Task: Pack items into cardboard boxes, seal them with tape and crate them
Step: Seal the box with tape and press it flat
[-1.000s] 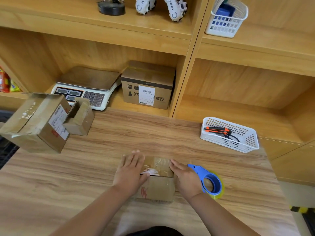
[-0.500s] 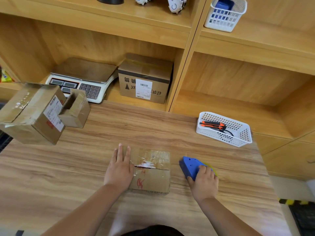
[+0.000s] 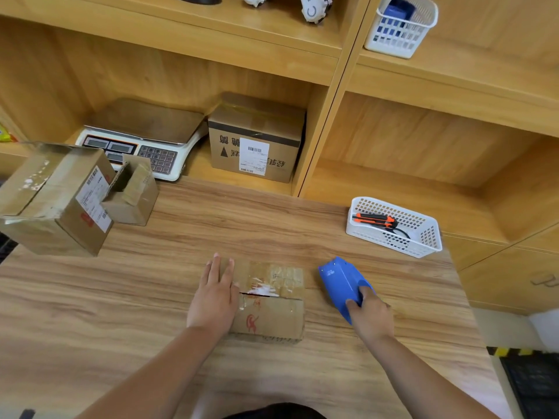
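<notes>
Small cardboard box [image 3: 269,300]: set flat on the tabletop [image 3: 121,297], towards its near edge, flaps closed, a dark seam showing across the top.

Risk noted: if tape is drawn while the box is weakly pinned, the box could be dragged along, or the strip laid off the seam.

Left hand [image 3: 216,297]: fingers straight, pressed flat on the box's left end.

Right hand [image 3: 370,313]: curled round the blue tape dispenser [image 3: 340,282], just right of the box, not touching it.

White basket [image 3: 390,240] with a knife [image 3: 373,219]: farther right, well apart.

Left end of small box [image 3: 272,316] beneath left hand [image 3: 214,300]; white top-shelf objects [image 3: 313,9] half beyond the upper edge.
</notes>
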### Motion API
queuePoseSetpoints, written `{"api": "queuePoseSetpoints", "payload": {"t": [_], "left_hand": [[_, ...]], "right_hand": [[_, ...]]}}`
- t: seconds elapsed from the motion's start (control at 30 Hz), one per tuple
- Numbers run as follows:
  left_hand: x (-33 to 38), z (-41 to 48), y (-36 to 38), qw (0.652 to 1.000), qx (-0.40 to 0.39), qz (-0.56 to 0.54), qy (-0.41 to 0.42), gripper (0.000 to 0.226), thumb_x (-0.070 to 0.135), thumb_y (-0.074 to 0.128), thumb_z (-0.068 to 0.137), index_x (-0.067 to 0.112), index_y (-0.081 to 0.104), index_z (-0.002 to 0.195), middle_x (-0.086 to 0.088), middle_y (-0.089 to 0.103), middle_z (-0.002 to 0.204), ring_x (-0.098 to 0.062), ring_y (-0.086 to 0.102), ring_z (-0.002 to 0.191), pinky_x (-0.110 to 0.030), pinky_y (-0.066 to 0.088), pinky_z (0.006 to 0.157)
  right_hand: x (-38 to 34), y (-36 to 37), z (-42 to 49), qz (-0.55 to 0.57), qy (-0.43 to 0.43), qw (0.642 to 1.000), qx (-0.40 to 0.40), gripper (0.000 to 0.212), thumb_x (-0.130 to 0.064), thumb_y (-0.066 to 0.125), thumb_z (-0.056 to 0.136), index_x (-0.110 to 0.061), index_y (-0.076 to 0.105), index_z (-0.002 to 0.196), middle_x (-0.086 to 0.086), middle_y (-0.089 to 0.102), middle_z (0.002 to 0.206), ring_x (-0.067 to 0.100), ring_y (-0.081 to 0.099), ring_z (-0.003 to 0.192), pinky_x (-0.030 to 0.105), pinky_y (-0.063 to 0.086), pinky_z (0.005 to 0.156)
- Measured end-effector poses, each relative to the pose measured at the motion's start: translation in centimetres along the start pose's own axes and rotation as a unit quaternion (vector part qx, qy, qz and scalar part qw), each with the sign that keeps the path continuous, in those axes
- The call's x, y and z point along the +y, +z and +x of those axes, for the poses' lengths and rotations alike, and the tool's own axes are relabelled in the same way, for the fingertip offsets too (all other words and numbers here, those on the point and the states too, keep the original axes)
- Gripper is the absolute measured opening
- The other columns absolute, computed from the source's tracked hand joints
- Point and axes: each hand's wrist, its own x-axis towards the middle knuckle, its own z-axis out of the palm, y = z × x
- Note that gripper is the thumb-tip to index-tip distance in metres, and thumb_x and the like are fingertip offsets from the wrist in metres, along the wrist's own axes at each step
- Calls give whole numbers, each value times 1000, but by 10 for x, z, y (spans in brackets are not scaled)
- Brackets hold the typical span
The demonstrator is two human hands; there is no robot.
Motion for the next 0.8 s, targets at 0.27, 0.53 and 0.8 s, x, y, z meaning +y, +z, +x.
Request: {"api": "queuePoseSetpoints", "payload": {"t": [0.27,0.53,0.8], "left_hand": [[-1,2,0,1000,11,-14,-3,52,23,27,100,20,16,151,-3,-3,159,-20,-3,146,-34,27,113],[-4,2,-2,999,20,-35,2,51,15,30,99,19,22,150,-1,2,160,-20,2,146,-33,30,111],[-15,7,2,997,25,-75,21,58,-2,33,94,16,26,149,0,2,160,-14,-1,147,-21,18,112]], "right_hand": [[-55,-46,-10,469,84,879,5,10,-20,38,58,-12,41,64,1,38,63,19,28,61,31,19,56],[-83,-47,-20,591,140,791,-77,19,-27,48,72,-13,41,62,5,43,59,21,40,57,30,32,57],[-103,-34,-25,536,96,831,-117,24,-19,49,71,-14,34,52,0,35,46,14,31,43,24,27,46]]}}
